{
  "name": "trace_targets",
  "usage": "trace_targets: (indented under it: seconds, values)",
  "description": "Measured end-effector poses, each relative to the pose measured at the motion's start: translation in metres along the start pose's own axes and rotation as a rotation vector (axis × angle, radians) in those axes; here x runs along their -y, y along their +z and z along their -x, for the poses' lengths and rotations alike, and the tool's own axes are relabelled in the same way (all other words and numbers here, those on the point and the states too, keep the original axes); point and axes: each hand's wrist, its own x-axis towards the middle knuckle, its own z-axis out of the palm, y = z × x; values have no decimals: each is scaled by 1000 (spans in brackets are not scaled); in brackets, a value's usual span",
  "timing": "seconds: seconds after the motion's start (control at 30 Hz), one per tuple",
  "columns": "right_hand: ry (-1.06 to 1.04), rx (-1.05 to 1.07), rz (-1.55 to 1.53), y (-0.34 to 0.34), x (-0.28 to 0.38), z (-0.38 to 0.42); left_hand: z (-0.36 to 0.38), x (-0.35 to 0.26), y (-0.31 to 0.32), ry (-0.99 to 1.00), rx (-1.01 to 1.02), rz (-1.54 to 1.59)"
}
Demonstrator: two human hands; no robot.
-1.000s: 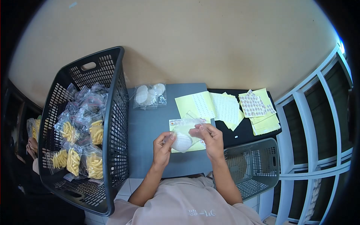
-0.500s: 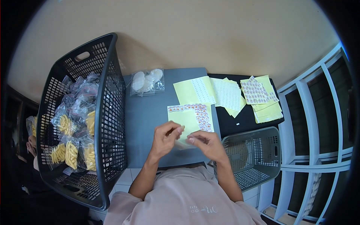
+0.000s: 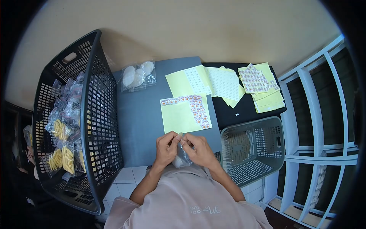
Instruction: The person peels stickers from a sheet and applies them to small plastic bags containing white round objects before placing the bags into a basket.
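Grey tabletop against tan wall. Both my hands, left and right, pinched closed on small clear plastic packet, now pulled down near chest, off yellow sticker sheet. Sheet uncovered, so sticker likely on.

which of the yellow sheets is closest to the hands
The yellow sheet edged with orange stickers, lying on the grey table just beyond the left hand and right hand. The other sheets lie farther back.
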Motion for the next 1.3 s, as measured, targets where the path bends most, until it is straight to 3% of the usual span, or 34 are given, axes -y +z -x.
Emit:
trace_targets:
  seconds: [0.17, 0.37, 0.7, 0.8, 0.87, 0.9, 0.97, 1.03, 1.1, 1.13, 1.2, 1.3]
  values:
    - [62, 57, 24, -3, 2, 4, -4, -5, -1, -38, -97, -169]
    - [59, 75, 51, -2, 9, 9, -12, 7, -7, -32, -221, -160]
    - [119, 95, 132, -17, 13, 15, -18, 8, 0, -49, -217, -173]
    - [166, 139, 103, -26, 2, 16, -19, 20, 1, -125, -188, -130]
    - [254, 76, -196, -33, -9, 16, -25, 41, -5, -263, -219, -91]
    - [254, 75, -196, -38, -12, 14, -28, 51, -11, -263, -218, -90]
    - [284, -48, -23, -49, -19, 4, -35, 73, -23, -485, -24, 313]
    - [248, -149, 15, -49, -53, -10, -37, 79, -20, -495, 63, 386]
    - [333, -232, 418, -49, -70, -24, -38, 71, -13, -558, 152, 645]
    - [333, -234, 420, -46, -84, -29, -39, 77, -9, -558, 154, 646]
    - [33, -372, 397, -36, -106, -34, -39, 93, -2, -527, 221, 665]
    - [72, -325, 632, -35, -118, -28, -37, 94, 12, -525, 238, 663]
